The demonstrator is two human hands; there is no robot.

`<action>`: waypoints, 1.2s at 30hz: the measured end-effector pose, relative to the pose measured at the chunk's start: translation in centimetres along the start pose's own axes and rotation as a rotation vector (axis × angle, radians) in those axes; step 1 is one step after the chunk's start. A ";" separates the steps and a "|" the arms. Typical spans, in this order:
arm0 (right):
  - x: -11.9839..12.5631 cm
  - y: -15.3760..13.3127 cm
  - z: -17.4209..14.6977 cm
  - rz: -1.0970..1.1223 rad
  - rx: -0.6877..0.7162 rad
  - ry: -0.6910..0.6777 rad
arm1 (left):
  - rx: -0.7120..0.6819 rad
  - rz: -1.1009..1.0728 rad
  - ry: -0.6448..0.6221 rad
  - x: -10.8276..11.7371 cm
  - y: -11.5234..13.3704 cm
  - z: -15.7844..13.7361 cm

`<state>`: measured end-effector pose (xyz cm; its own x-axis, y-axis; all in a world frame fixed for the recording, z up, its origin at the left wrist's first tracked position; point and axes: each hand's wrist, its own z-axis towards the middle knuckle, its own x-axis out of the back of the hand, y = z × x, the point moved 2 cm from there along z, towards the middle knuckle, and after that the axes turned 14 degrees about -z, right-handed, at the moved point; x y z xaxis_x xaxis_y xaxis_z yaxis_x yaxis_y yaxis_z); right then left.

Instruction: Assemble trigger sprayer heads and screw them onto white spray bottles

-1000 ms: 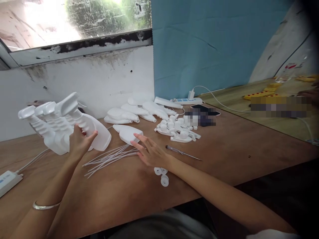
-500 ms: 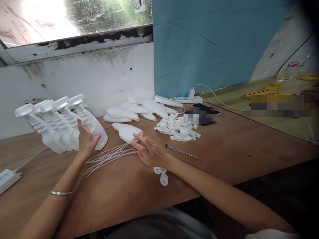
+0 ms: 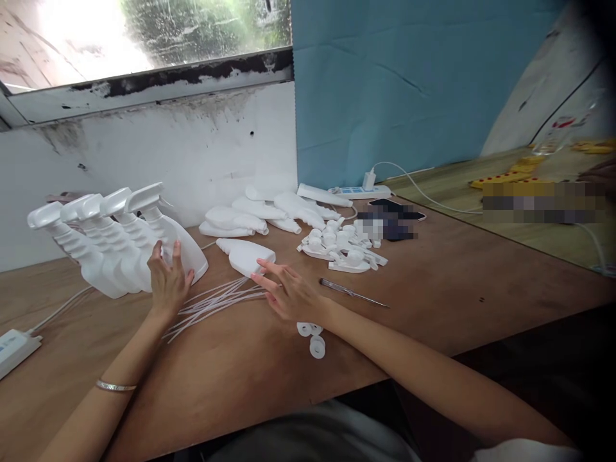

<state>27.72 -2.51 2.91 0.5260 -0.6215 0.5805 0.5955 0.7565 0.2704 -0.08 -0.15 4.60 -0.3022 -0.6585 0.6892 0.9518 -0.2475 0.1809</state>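
Several white spray bottles (image 3: 108, 250) with trigger heads stand in a leaning row at the left. My left hand (image 3: 169, 279) is at the nearest of them, a white spray bottle (image 3: 185, 247), its fingers apart and laid against the lower side rather than wrapped round. A white bottle without a head (image 3: 245, 255) lies on its side in the middle of the table. My right hand (image 3: 291, 292) rests with spread fingertips on the base end of that lying bottle. Thin white tubes (image 3: 212, 311) lie loosely between my hands.
Behind lie more white bottles (image 3: 260, 208). White trigger heads (image 3: 339, 244) form a pile at the right, with a screwdriver (image 3: 353, 293) before it. Small white rings (image 3: 317, 347) sit near my right wrist. Power strips (image 3: 17, 346) and a phone (image 3: 394, 208) are also there.
My left hand has loosened from around the nearest spray bottle and its fingers now lie on the side. That bottle's head has turned slightly. My right hand has stayed put.
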 end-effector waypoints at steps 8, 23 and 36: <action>0.0 0.1 0.0 -0.001 -0.004 -0.021 | 0.054 0.087 0.014 0.0 0.8 -0.4; 0.4 4.7 -0.2 -0.397 -0.446 -0.283 | 0.029 0.196 0.114 1.0 3.2 -0.6; 0.3 8.2 -1.8 -0.537 -0.641 -0.493 | -0.585 -0.490 -0.819 0.1 17.3 -5.5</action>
<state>33.84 3.16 3.97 -0.1390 -0.5865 0.7979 0.9767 0.0516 0.2081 16.03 -8.40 3.98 -0.3080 0.2153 0.9267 0.5032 -0.7898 0.3508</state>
